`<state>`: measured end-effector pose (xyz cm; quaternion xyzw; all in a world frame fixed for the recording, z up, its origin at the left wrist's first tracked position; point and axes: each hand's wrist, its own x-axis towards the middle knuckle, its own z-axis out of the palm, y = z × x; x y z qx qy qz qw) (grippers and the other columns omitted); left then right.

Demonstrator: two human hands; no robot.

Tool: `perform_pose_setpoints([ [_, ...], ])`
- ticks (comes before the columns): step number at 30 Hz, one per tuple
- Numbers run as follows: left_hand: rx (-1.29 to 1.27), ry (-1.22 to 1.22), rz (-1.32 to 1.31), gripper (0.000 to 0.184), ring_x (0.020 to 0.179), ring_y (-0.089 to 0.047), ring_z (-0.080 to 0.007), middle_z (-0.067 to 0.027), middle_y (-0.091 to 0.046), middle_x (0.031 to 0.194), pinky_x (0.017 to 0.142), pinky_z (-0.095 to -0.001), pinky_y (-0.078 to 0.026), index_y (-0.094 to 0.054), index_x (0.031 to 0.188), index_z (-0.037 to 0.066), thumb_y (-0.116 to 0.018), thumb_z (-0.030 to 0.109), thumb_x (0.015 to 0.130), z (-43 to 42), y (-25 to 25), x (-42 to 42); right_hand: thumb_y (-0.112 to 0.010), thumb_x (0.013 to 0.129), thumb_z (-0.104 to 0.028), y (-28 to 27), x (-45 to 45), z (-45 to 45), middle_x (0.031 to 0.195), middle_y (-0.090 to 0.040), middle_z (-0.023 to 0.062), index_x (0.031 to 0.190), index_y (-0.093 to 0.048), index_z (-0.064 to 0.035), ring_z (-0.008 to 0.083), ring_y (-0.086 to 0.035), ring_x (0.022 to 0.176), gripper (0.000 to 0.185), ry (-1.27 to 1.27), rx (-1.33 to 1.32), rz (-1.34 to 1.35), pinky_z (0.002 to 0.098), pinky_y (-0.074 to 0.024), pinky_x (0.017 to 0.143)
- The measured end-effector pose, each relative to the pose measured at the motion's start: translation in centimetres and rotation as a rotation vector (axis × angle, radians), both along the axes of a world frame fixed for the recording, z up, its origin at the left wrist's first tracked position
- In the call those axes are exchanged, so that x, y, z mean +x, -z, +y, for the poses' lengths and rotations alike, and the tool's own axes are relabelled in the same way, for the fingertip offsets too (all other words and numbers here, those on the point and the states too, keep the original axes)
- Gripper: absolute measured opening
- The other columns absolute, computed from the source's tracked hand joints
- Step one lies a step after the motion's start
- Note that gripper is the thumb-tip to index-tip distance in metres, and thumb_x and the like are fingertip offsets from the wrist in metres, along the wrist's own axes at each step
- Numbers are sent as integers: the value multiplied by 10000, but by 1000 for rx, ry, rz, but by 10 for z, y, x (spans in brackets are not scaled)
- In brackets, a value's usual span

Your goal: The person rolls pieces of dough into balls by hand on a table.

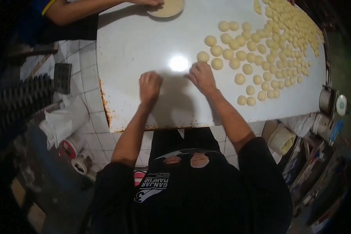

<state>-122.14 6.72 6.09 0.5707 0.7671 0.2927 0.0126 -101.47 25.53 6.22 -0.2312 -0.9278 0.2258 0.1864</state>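
My left hand is closed, knuckles up, on the white tabletop; whatever its curled fingers cover is hidden. To the right, my right hand also has its fingers curled down against the surface, and what lies under them cannot be seen. Just beyond its knuckles sits a round dough ball, very near or touching them. Many pale dough balls spread from there across the right half of the table, larger ones nearer my hand.
Smaller dough balls crowd the far right corner. Across the table, a co-worker's hand is at a round bowl with pale contents. Dark moulded trays stand left on the floor, near a white sack. A bucket stands below right.
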Motion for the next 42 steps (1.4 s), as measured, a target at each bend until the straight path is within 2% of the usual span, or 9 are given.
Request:
perform_pose_setpoints([
  [6, 129, 52, -255, 131, 1121, -581, -388, -128, -664, 1140, 1020, -535, -430, -669, 1049, 78, -671, 203, 1009, -31, 17, 20, -849, 868, -221, 5, 43, -7, 1011, -635, 127, 971, -649, -65, 367, -628, 995, 273, -198, -171, 90, 494, -507, 948],
  [10, -145, -298, -128, 268, 1241, -580, -388, -134, -674, 1254, 1056, -522, -452, -683, 1119, 80, -824, 145, 900, -20, 3, 30, -830, 874, -176, 2, -29, -8, 994, -665, 121, 971, -651, -80, 352, -632, 992, 224, -14, -50, 71, 484, -493, 888],
  [16, 107, -415, -323, 1047, 1482, -447, -443, -288, -409, 1613, 1214, -523, -448, -337, 1641, -15, -956, 140, 811, -39, -6, 43, -624, 960, -39, 10, 5, -55, 1281, -708, 244, 1346, -651, -25, 470, -672, 1182, 387, -14, -443, 108, 561, -532, 997],
  [19, 26, -462, -450, 1197, 1539, -387, -451, -308, -296, 1671, 1297, -513, -360, -154, 1696, -28, -953, 119, 817, -44, -9, 51, -599, 1010, -60, -51, -27, -24, 1398, -668, 242, 1453, -565, -15, 482, -623, 1303, 447, 100, -1074, 68, 536, -535, 1021],
  [24, 55, -464, -662, 1198, 1550, -382, -416, -311, -279, 1696, 1316, -499, -305, -84, 1698, -45, -910, 46, 835, -72, -8, 62, -594, 1085, -179, 14, 46, -73, 1491, -641, 180, 1541, -533, -118, 393, -553, 1445, 464, 266, -1622, 604, 486, -503, 1138],
  [30, -14, -472, -481, 1124, 1498, -430, -445, -318, -372, 1656, 1272, -519, -345, -177, 1684, -59, -912, 96, 848, -66, -12, 65, -693, 1051, -264, -2, 27, -66, 1565, -607, 156, 1550, -552, -100, 345, -571, 1451, 544, 9, -636, 8, 453, -492, 1163],
  [32, 6, -483, -412, 1096, 1473, -452, -460, -319, -428, 1621, 1243, -531, -369, -217, 1675, -66, -915, 127, 853, -63, -10, 60, -747, 1004, -184, -25, 63, -89, 1545, -624, 139, 1536, -565, -83, 346, -613, 1396, 572, 138, -805, -47, 435, -498, 1160],
  [37, 30, -380, -264, 706, 1304, -549, -453, -235, -581, 1445, 1116, -530, -432, -531, 1511, 12, -852, 193, 909, -55, -3, 41, -759, 959, -90, -47, 75, -109, 1376, -669, 217, 1491, -597, -85, 434, -675, 1179, 556, 171, -132, 6, 475, -549, 1015],
  [42, 317, -262, -434, 402, 1180, -621, -402, -189, -659, 1233, 1009, -527, -491, -647, 1310, 25, -748, 8, 921, -47, -11, -7, -747, 997, -204, -94, -60, -73, 1281, -667, 241, 1351, -653, -38, 435, -675, 1118, 402, 32, -446, -194, 496, -560, 982],
])
